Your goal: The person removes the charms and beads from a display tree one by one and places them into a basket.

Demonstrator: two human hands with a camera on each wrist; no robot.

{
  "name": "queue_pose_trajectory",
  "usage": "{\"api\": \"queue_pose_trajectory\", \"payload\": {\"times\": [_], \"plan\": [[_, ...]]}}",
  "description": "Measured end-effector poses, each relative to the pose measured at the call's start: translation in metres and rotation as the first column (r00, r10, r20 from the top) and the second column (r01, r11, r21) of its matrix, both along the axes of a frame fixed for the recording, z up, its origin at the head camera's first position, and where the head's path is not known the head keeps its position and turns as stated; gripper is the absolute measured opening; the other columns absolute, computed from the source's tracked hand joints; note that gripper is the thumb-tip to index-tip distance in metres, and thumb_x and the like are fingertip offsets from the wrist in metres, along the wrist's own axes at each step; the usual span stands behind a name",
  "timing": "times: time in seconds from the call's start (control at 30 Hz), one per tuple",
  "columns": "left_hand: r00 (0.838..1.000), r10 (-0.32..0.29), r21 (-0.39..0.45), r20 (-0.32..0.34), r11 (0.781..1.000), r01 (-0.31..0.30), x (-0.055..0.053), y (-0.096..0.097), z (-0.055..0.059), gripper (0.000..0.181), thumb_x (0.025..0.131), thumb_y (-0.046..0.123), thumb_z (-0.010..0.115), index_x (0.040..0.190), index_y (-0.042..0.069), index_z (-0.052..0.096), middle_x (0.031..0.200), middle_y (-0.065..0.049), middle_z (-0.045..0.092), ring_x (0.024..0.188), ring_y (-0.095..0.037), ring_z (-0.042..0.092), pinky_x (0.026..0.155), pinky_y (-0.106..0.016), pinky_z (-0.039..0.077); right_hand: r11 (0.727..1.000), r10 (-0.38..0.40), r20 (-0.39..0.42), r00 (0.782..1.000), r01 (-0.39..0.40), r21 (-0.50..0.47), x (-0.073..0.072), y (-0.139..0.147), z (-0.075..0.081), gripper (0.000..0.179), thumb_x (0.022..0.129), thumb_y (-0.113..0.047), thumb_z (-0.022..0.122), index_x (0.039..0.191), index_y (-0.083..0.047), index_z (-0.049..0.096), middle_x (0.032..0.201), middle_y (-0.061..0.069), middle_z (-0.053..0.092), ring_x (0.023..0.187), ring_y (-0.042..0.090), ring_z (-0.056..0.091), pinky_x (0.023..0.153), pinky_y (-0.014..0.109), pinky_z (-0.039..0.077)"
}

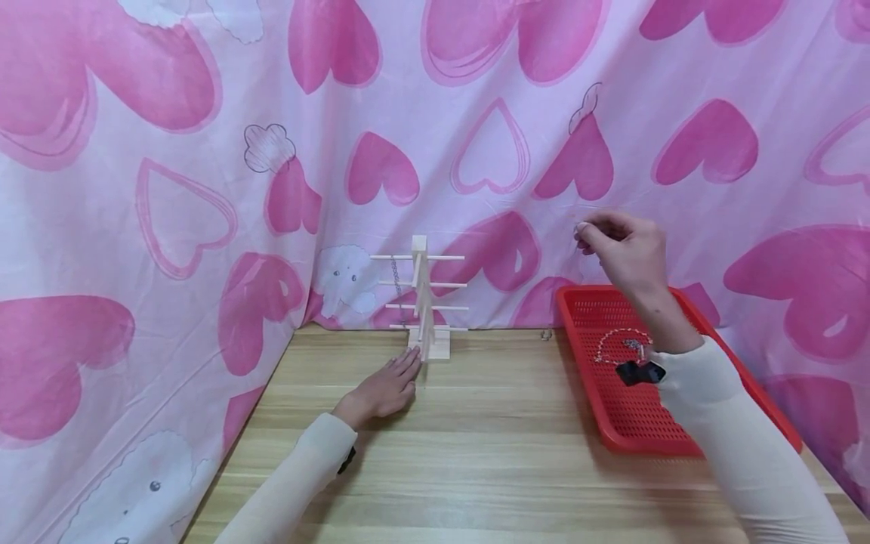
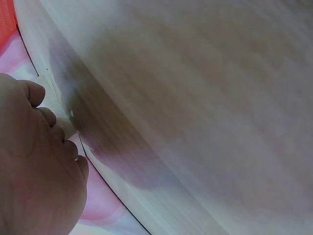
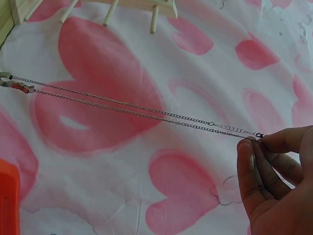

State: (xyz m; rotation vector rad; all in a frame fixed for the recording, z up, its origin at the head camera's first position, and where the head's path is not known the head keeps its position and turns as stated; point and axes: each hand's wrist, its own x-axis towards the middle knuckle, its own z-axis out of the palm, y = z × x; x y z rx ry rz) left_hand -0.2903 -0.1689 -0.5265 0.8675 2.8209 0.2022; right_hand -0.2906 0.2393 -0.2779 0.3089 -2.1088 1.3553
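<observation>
My right hand [image 1: 625, 253] is raised above the back of the red basket and pinches a thin silver chain necklace [image 3: 122, 104] between thumb and fingertips. Both strands of the necklace hang down, with metal and reddish beads [image 3: 20, 87] at the lower end. At the middle back of the table stands a wooden display rack [image 1: 420, 245] with several thin pegs. Another chain [image 1: 396, 276] hangs from an upper peg on the rack's left side. My left hand [image 1: 382, 389] rests with extended fingers against the rack's base [image 1: 440, 351].
The red perforated basket [image 1: 598, 423] sits on the right of the wooden table [image 1: 489, 453]. Inside it lie a beaded bracelet or necklace [image 1: 601, 347] and a silvery piece [image 1: 633, 344]. A pink heart-patterned cloth [image 1: 381, 75] walls the back and sides.
</observation>
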Motion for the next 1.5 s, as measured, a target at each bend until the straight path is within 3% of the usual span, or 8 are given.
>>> {"api": "queue_pose_trajectory", "payload": {"times": [0.5, 0.8, 1.0, 1.3, 1.5], "plan": [[0.999, 0.016, 0.013, 0.032, 1.000, -0.016, 0.001, 0.000, 0.002, 0.062, 0.115, 0.028, 0.029, 0.169, 0.002, 0.019, 0.181, -0.013, 0.008, 0.168, -0.031, 0.011, 0.136, -0.050, 0.020, 0.995, -0.087, 0.024, 0.996, 0.088, -0.038, 0.001, 0.048, 0.000, 0.024, 0.099, -0.013, 0.074, 0.109, 0.008, 0.078, 0.075, -0.027, 0.072, 0.065, -0.004, 0.070, 0.064, 0.010, 0.057], [1.000, 0.007, 0.040, 0.018, 0.999, -0.007, 0.000, -0.001, -0.001, 0.060, 0.114, 0.024, 0.029, 0.168, -0.001, 0.022, 0.180, -0.016, 0.011, 0.167, -0.036, 0.012, 0.135, -0.053, 0.021, 0.992, -0.120, 0.042, 0.992, 0.121, -0.026, 0.003, 0.068, -0.008, 0.017, 0.098, -0.008, 0.072, 0.105, 0.005, 0.080, 0.073, -0.030, 0.071, 0.064, -0.007, 0.070, 0.065, 0.009, 0.058], [1.000, 0.004, 0.048, 0.018, 0.999, -0.005, -0.002, -0.001, -0.004, 0.060, 0.114, 0.023, 0.028, 0.169, -0.001, 0.019, 0.180, -0.016, 0.009, 0.167, -0.036, 0.010, 0.135, -0.054, 0.020, 0.987, -0.156, 0.100, 0.983, 0.152, 0.045, 0.010, 0.082, -0.017, 0.013, 0.100, -0.013, 0.071, 0.103, -0.003, 0.080, 0.072, -0.033, 0.069, 0.065, -0.009, 0.069, 0.064, 0.006, 0.055], [1.000, 0.008, 0.028, 0.019, 1.000, -0.008, -0.001, -0.001, -0.003, 0.060, 0.115, 0.025, 0.025, 0.169, 0.001, 0.019, 0.180, -0.014, 0.008, 0.168, -0.034, 0.010, 0.136, -0.052, 0.020, 0.967, -0.222, 0.177, 0.959, 0.192, 0.170, 0.018, 0.098, -0.035, 0.031, 0.102, -0.022, 0.070, 0.116, 0.004, 0.077, 0.070, -0.043, 0.061, 0.066, -0.015, 0.064, 0.061, 0.006, 0.052], [1.000, 0.015, 0.028, 0.026, 0.999, -0.015, 0.000, 0.000, 0.000, 0.060, 0.115, 0.026, 0.025, 0.169, 0.002, 0.019, 0.181, -0.013, 0.008, 0.168, -0.034, 0.009, 0.136, -0.051, 0.021, 0.921, -0.306, 0.161, 0.938, 0.248, 0.301, 0.022, 0.110, -0.049, 0.032, 0.101, -0.030, 0.072, 0.114, -0.002, 0.080, 0.069, -0.051, 0.051, 0.068, -0.022, 0.054, 0.063, 0.003, 0.043]]}}
